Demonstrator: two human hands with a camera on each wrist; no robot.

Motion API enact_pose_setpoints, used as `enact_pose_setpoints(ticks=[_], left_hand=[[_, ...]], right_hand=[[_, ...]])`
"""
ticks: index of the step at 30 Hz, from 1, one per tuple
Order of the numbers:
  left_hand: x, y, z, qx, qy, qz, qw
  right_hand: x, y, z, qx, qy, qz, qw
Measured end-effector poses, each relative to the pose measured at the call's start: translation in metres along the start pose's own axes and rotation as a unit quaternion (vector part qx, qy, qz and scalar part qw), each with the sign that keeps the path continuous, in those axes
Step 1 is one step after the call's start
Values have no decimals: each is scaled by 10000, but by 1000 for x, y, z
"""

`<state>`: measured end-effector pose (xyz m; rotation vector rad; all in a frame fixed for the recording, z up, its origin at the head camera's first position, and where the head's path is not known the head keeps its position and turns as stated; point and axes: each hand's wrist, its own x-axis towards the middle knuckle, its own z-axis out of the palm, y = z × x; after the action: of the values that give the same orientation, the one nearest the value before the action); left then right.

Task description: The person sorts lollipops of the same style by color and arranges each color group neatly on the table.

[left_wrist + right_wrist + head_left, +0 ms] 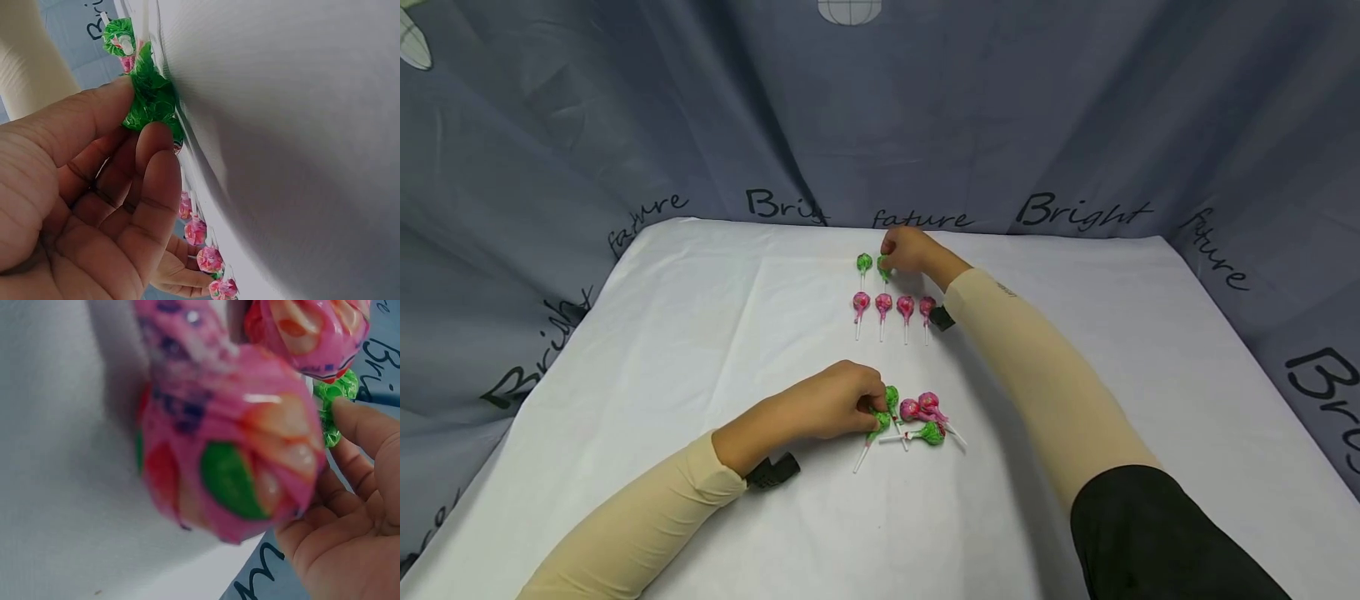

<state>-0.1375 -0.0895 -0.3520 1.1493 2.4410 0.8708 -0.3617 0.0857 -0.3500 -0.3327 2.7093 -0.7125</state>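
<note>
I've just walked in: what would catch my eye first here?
Probably the neat row of four pink lollipops on the white cloth. Just beyond it, the right hand pinches a green lollipop; nearer the camera, the left hand pinches another green one beside a loose cluster of lollipops.

Held green lollipops (882, 421) partly hidden

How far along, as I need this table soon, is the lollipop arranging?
Looks done: four pink lollipops lie in a row, with one green lollipop beyond the leftmost.
In hand: the right hand pinches a second green lollipop beside it; the left hand pinches a third green lollipop.
Apparently left: two loose pink lollipops and two loose green lollipops near the left hand.
</note>
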Motion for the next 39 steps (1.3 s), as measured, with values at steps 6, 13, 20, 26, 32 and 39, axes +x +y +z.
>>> enact_pose_setpoints(ticks=[6,13,20,26,32,39], left_hand=[[0,-1,0,-18,4,-22,10000],[-1,1,0,1,14,-27,10000],[-1,-1,1,50,29,34,10000],[1,-1,0,35,5,19,10000],[2,0,0,47,5,-45,10000],[0,3,0,-6,-1,-67,10000]], right_hand=[[-1,0,-2,0,-81,-30,10000],[-1,-1,-2,-73,-187,-44,9998],[0,0,-1,-193,-155,-138,9996],[0,3,-3,-286,-183,-55,9994],[-3,4,-6,-108,-143,-12,9998],[-27,6,-14,250,234,-261,9991]])
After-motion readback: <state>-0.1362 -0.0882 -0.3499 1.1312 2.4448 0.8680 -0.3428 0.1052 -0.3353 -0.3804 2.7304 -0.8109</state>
